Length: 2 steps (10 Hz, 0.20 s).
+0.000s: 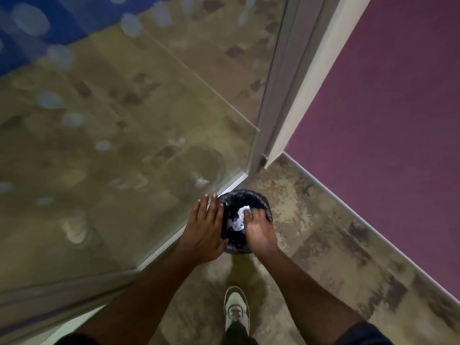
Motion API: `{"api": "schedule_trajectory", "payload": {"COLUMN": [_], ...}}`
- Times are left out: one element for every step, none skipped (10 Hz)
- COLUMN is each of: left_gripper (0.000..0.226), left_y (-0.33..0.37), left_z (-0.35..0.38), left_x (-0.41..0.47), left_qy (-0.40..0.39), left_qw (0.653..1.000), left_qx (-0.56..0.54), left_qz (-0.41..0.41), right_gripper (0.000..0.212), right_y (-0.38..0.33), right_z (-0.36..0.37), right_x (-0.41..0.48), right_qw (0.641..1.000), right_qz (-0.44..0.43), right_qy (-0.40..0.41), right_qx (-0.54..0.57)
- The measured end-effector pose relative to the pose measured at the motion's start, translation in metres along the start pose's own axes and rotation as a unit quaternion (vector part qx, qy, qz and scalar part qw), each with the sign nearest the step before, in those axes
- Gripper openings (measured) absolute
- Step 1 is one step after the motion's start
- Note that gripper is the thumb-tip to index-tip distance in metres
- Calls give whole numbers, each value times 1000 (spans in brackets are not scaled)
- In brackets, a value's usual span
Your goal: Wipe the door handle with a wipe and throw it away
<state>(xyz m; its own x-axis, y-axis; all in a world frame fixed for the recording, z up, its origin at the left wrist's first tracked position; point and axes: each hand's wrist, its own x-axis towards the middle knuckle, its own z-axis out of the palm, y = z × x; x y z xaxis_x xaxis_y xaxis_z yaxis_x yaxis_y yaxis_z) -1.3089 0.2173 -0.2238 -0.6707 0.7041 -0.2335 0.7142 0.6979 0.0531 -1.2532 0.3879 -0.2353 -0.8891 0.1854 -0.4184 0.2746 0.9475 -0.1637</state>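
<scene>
A pale shoe [236,308] stands on the mottled floor [323,245] nearest the camera. Beyond it, the left hand [205,229] lies flat with fingers spread against the left rim of a small bin [267,210] lined with a black bag. The right hand [258,229] reaches into the bin's mouth, its fingertips pinching a crumpled white wipe [239,219] that sits just left of them, inside the bag. The bin stands close to the glass door [124,120], with a purple wall [385,108] farther right.
</scene>
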Motion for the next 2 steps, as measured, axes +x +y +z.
{"api": "schedule_trajectory", "payload": {"left_gripper": [88,86], "left_y": [-5,-9], "left_z": [17,16], "left_x": [11,14], "left_qy": [11,25], "left_qw": [1000,998], "left_qx": [12,21], "left_qz": [-16,-47], "right_gripper": [71,76], "right_y": [9,7], "right_z": [33,40], "right_x": [15,19], "right_qw": [999,994], "right_qz": [-2,5], "right_qy": [-38,-30], "right_qx": [-33,-104]}}
